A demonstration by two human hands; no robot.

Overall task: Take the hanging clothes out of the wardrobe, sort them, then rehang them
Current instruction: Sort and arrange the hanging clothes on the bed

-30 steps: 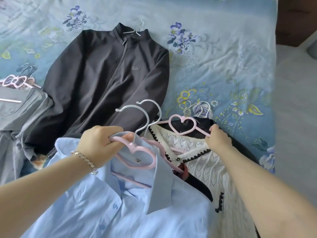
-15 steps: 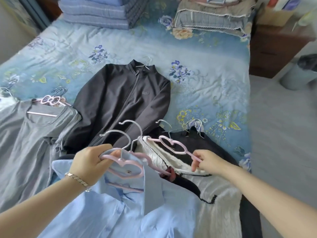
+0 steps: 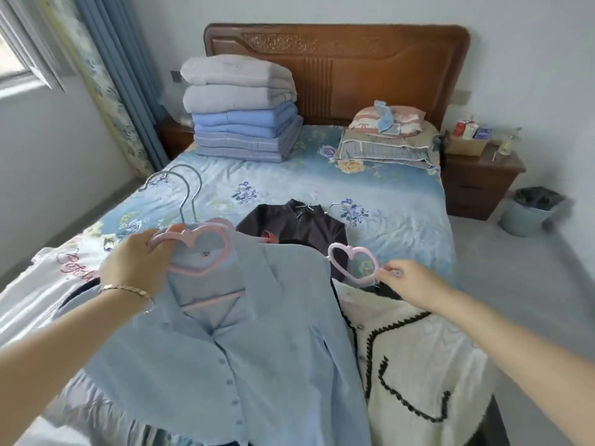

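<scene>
We look along the bed (image 3: 402,226) from its foot, and our view has tipped up: the headboard (image 3: 338,69) shows now, where a second ago we saw mostly coverlet. At far left a white printed garment (image 3: 48,284) lies flat. Beside it our left hand (image 3: 138,262) is clamped round the pink heart hangers (image 3: 190,241), with two metal hooks (image 3: 181,210) standing above the knuckles. The blue shirt (image 3: 231,333), slack on the bed a moment ago, now hangs lifted from that grip and drapes toward us. Behind it the dark jacket (image 3: 299,226) lies on the coverlet on its own hanger, untouched. Further right our right hand (image 3: 409,281) pinches the arm of a second heart hanger (image 3: 351,252), raised higher than before, and the cream cardigan (image 3: 415,365) spreads below it. The hands are apart, each on its own load. We judge that these garments are sorted and being gathered for rehanging, while the jacket and the white garment wait their turn. For room, on the left only a thin gap separates the bed edge from the wall (image 3: 48,156) and curtain (image 3: 122,91). Ahead, the coverlet runs open up to the folded quilts (image 3: 241,107) and pillows (image 3: 386,136). On the right, the bed edge gives onto wide floor (image 3: 515,300), with a nightstand (image 3: 479,185) and bin (image 3: 528,214) well away.
</scene>
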